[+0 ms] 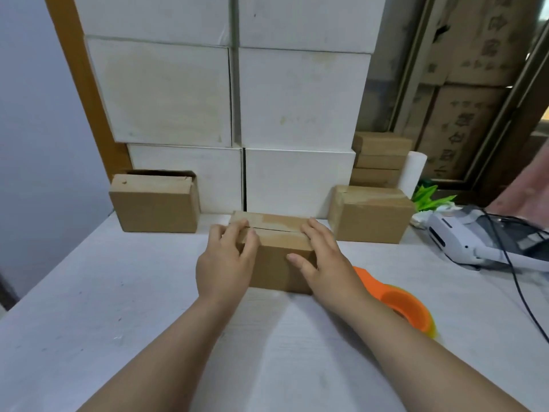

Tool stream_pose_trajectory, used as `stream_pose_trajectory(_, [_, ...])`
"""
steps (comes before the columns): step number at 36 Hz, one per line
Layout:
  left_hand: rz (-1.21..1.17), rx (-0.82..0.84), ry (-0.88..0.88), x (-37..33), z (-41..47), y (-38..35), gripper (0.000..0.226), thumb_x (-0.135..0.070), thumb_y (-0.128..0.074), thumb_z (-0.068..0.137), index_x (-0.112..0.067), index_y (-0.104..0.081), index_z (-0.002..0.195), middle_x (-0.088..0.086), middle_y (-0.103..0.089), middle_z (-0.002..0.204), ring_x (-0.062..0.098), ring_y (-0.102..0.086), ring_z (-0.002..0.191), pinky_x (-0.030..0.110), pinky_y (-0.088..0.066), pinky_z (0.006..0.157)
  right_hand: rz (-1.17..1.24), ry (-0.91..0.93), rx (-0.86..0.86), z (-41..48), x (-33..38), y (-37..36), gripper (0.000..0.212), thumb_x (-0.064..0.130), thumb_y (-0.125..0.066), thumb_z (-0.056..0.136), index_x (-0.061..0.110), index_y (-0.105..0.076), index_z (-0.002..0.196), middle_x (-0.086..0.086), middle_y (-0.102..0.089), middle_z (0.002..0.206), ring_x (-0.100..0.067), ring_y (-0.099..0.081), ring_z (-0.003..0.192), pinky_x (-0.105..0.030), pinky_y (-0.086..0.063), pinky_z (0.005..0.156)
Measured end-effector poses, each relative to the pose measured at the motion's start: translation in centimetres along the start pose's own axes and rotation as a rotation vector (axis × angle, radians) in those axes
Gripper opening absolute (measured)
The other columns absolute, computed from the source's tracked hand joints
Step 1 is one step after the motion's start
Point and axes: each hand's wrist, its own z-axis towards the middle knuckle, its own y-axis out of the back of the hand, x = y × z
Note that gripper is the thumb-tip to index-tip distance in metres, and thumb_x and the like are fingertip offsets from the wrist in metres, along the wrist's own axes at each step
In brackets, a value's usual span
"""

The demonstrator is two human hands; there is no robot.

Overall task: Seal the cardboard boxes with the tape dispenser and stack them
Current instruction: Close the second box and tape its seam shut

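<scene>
A small brown cardboard box (276, 263) stands in the middle of the white table (118, 307), its two top flaps folded down with a seam between them. My left hand (225, 260) grips its left end, fingers over the top flap. My right hand (323, 257) holds its right end, thumb on the front face. An orange tape dispenser (401, 304) lies on the table just right of my right wrist, untouched. Another brown box (154, 203) sits at the back left with a flap up. A closed brown box (371, 215) sits at the back right.
Large white boxes (231, 99) form a wall behind the table. A stack of small brown boxes (380, 162) and a white roll (413, 173) stand behind the right box. A white device (475, 242) with black cables lies at the right, beside green leaves (430, 197).
</scene>
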Motion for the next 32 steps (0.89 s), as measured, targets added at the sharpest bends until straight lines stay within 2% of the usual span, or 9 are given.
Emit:
stream_pose_trajectory(5, [0.020,0.043,-0.079,-1.0,-1.9,0.3,0.030,-0.053,-0.047,0.102,-0.044,-0.062,0.127,-0.015,-0.051,0.109,0.004,-0.061,0.077,0.028,-0.043,0.066,-0.030,-0.001,-0.011,-2.2,-0.8,1.8,0.071,0.044,-0.064,0.099,0.026,-0.034,0.161,0.017,-0.014,0.173,-0.004,-0.026,0.154,-0.020,-0.025,0.117])
stream_pose_trajectory(9, [0.054,0.043,-0.174,-1.1,-5.2,1.2,0.029,-0.050,-0.052,0.099,-0.042,-0.064,0.125,-0.015,-0.047,0.104,0.006,-0.060,0.065,0.022,-0.042,0.054,-0.013,0.018,0.018,-5.7,-1.7,3.4,0.073,0.048,-0.063,0.098,0.036,-0.029,0.162,0.029,-0.010,0.169,0.008,-0.016,0.153,-0.021,-0.021,0.123])
stream_pose_trajectory(12, [0.073,0.048,-0.201,-0.9,-7.4,2.1,0.032,-0.056,-0.049,0.097,-0.046,-0.062,0.125,-0.017,-0.045,0.106,0.004,-0.060,0.065,0.019,-0.040,0.052,-0.019,0.020,0.044,-7.9,-1.9,4.2,0.073,0.054,-0.062,0.096,0.046,-0.027,0.160,0.041,-0.004,0.165,0.018,-0.011,0.150,-0.027,-0.026,0.124])
stream_pose_trajectory(15, [0.050,0.055,-0.221,-1.0,-8.7,2.7,0.037,-0.063,-0.043,0.095,-0.047,-0.063,0.123,-0.019,-0.045,0.107,0.002,-0.060,0.064,0.018,-0.040,0.052,-0.033,0.007,0.071,-9.1,-1.5,4.6,0.073,0.056,-0.062,0.094,0.051,-0.026,0.157,0.047,0.001,0.162,0.031,-0.006,0.141,-0.023,-0.027,0.121])
stream_pose_trajectory(19, [0.055,0.061,-0.265,-1.4,-9.1,2.9,0.030,-0.063,-0.044,0.096,-0.049,-0.059,0.118,-0.018,-0.043,0.107,-0.003,-0.058,0.063,0.014,-0.039,0.047,-0.052,0.001,0.088,-9.7,-1.1,5.3,0.073,0.068,-0.057,0.089,0.059,-0.023,0.153,0.050,0.006,0.160,0.028,-0.010,0.143,-0.027,-0.037,0.115])
stream_pose_trajectory(23, [0.059,0.054,-0.307,-1.4,-8.5,2.9,0.027,-0.059,-0.048,0.091,-0.046,-0.062,0.110,-0.014,-0.044,0.127,0.000,-0.059,0.083,0.016,-0.044,0.049,-0.073,0.004,0.073,-9.6,-1.4,5.5,0.078,0.096,-0.034,0.069,0.072,-0.022,0.142,0.049,0.001,0.160,0.027,-0.021,0.139,-0.037,-0.043,0.112])
stream_pose_trajectory(26, [-0.029,0.043,-0.350,-1.1,-7.8,2.7,0.024,-0.050,-0.057,0.087,-0.034,-0.069,0.101,-0.014,-0.042,0.151,0.006,-0.057,0.115,0.025,-0.054,0.072,-0.064,0.011,0.061,-9.3,-1.8,5.6,0.087,0.107,-0.028,0.059,0.072,-0.028,0.140,0.047,-0.005,0.161,0.026,-0.027,0.136,-0.038,-0.042,0.113])
stream_pose_trajectory(29, [-0.212,0.085,-0.338,-1.1,-7.6,2.4,0.013,-0.041,-0.058,0.085,-0.041,-0.063,0.098,-0.023,-0.047,0.154,0.013,-0.058,0.131,0.030,-0.053,0.089,0.051,0.065,0.032,-9.3,-1.8,6.6,0.078,0.097,-0.044,0.072,0.058,-0.048,0.140,0.040,-0.027,0.159,0.017,-0.031,0.143,-0.017,-0.037,0.111])
stream_pose_trajectory(32, [-0.299,0.078,-0.308,-1.2,-7.5,2.1,0.029,-0.037,-0.058,0.085,-0.044,-0.065,0.112,-0.024,-0.063,0.134,0.009,-0.062,0.128,0.028,-0.054,0.097,0.165,0.027,-0.305,-9.7,-2.5,7.0,0.020,0.047,-0.062,0.094,0.045,-0.072,0.111,0.021,-0.065,0.131,0.004,-0.060,0.120,-0.008,-0.044,0.093])
